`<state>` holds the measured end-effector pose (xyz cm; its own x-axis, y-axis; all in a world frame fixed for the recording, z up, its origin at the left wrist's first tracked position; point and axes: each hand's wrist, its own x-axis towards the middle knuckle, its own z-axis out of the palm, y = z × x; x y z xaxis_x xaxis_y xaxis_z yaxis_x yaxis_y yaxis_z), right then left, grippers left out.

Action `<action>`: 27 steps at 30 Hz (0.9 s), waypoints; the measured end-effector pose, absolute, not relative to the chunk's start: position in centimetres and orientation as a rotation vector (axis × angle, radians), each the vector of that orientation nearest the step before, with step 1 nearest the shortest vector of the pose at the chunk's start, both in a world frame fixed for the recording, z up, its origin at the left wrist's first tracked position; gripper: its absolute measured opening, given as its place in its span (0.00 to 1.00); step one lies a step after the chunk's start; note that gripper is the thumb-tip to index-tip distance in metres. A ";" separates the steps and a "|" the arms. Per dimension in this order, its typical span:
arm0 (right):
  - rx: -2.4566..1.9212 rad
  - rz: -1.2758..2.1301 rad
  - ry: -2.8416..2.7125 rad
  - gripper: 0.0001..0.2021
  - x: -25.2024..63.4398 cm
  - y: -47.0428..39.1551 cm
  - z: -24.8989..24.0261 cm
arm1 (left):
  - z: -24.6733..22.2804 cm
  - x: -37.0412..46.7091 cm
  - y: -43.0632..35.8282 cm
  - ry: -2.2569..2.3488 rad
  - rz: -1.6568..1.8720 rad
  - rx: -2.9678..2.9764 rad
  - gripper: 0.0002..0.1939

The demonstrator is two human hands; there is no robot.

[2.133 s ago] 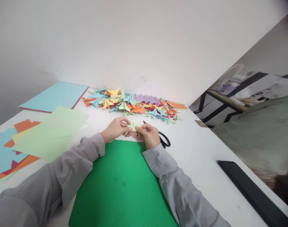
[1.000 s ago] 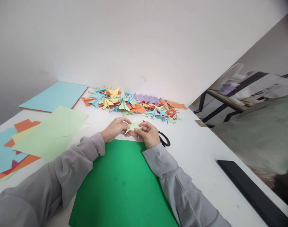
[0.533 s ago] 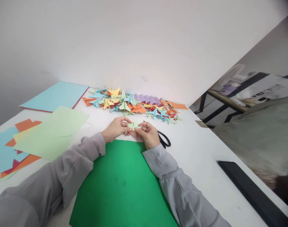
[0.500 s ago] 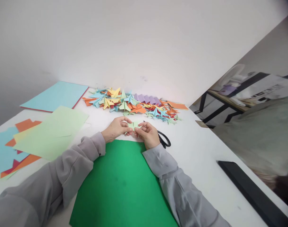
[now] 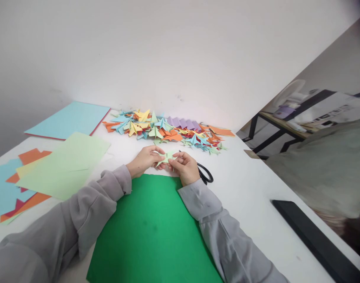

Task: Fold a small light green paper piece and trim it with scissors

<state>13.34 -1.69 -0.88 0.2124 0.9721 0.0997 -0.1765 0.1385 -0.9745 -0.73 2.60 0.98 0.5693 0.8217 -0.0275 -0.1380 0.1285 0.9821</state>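
Between my two hands is a small piece of folded light-green paper (image 5: 167, 157), pinched at both sides, with a pointed corner showing at its lower left. My left hand (image 5: 146, 160) grips its left side between thumb and fingers. On the other side, the thumb and index finger of my right hand (image 5: 185, 167) are closed on it. The fingers cover part of the folds. A green sheet (image 5: 156, 228) lies just below the hands. Black-handled scissors (image 5: 205, 173) rest beside my right hand, partly hidden by it.
Along the wall lies a heap of colourful folded paper pieces (image 5: 162, 127), with a row of purple ones (image 5: 184, 124). Light-green sheets (image 5: 64, 165) and coloured scraps (image 5: 8, 188) spread at left, near a light-blue sheet stack (image 5: 70, 118). A black bar (image 5: 312, 239) sits at right.
My left thumb and fingers have shifted slightly on the light-green paper, and its pointed lower-left corner now shows. The right hand has hardly moved.
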 end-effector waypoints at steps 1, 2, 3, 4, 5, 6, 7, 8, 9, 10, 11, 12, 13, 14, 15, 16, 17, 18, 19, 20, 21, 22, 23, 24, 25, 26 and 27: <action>-1.077 1.054 -0.984 0.14 13.4 -1.7 -0.9 | 1.0 -0.7 2.6 0.681 0.780 1.248 0.09; -1.079 1.050 -0.988 0.14 13.4 -1.7 -0.9 | 1.0 -0.7 2.6 0.681 0.780 1.251 0.09; -1.081 1.046 -0.991 0.14 13.4 -1.7 -0.9 | 1.0 -0.7 2.6 0.682 0.781 1.260 0.10; -1.083 1.045 -0.993 0.15 13.4 -1.7 -1.0 | 1.0 -0.8 2.6 0.686 0.783 1.275 0.11; -1.085 1.045 -0.994 0.15 13.4 -1.7 -1.0 | 1.0 -0.8 2.6 0.689 0.786 1.294 0.13; -1.085 1.048 -0.995 0.15 13.4 -1.7 -1.0 | 0.9 -0.8 2.6 0.690 0.788 1.312 0.14; -1.083 1.053 -0.994 0.15 13.4 -1.7 -1.0 | 0.9 -0.8 2.5 0.690 0.789 1.329 0.14; -1.079 1.061 -0.989 0.15 13.4 -1.7 -0.9 | 0.9 -0.8 2.5 0.691 0.789 1.342 0.15; -1.075 1.074 -0.977 0.14 13.3 -1.7 -0.9 | 0.8 -0.8 2.5 0.691 0.789 1.351 0.15; -1.070 1.093 -0.958 0.14 13.3 -1.7 -0.8 | 0.8 -0.8 2.6 0.691 0.790 1.357 0.15; -1.065 1.113 -0.932 0.14 13.2 -1.7 -0.7 | 0.8 -0.8 2.6 0.690 0.792 1.358 0.15; -1.060 1.132 -0.901 0.14 13.1 -1.7 -0.6 | 0.8 -0.8 2.6 0.691 0.794 1.358 0.15; -1.054 1.150 -0.869 0.14 13.1 -1.7 -0.5 | 0.8 -0.8 2.6 0.690 0.795 1.356 0.15; -1.047 1.164 -0.842 0.14 13.0 -1.7 -0.4 | 0.8 -0.8 2.6 0.689 0.798 1.351 0.15; -1.045 1.173 -0.827 0.14 13.0 -1.7 -0.4 | 0.7 -0.8 2.6 0.688 0.803 1.348 0.15; -1.056 1.183 -0.827 0.15 13.1 -1.8 -0.3 | 0.7 -0.8 2.6 0.689 0.807 1.347 0.15; -1.082 1.194 -0.842 0.15 13.1 -1.8 -0.3 | 0.7 -0.8 2.6 0.689 0.810 1.349 0.15; -1.123 1.204 -0.872 0.15 13.2 -1.8 -0.3 | 0.7 -0.8 2.5 0.688 0.815 1.354 0.15; -1.173 1.208 -0.914 0.15 13.2 -1.9 -0.3 | 0.7 -0.8 2.5 0.685 0.818 1.361 0.15; -1.223 1.207 -0.960 0.15 13.3 -1.9 -0.3 | 0.7 -0.8 2.5 0.680 0.819 1.369 0.15; -1.261 1.202 -1.001 0.16 13.3 -2.0 -0.3 | 0.7 -0.8 2.5 0.676 0.817 1.379 0.14; -1.285 1.197 -1.034 0.16 13.4 -2.0 -0.4 | 0.7 -0.8 2.5 0.673 0.814 1.388 0.14; -1.293 1.195 -1.059 0.16 13.4 -2.0 -0.4 | 0.7 -0.8 2.5 0.672 0.813 1.395 0.14; -1.290 1.198 -1.073 0.16 13.3 -2.1 -0.3 | 0.7 -0.8 2.5 0.673 0.811 1.402 0.13; -1.280 1.204 -1.078 0.15 13.3 -2.1 -0.3 | 0.8 -0.8 2.4 0.674 0.811 1.408 0.13; -1.269 1.210 -1.078 0.15 13.2 -2.1 -0.2 | 0.8 -0.8 2.4 0.675 0.812 1.410 0.13; -1.259 1.214 -1.075 0.15 13.2 -2.2 -0.2 | 0.8 -0.8 2.4 0.675 0.811 1.409 0.13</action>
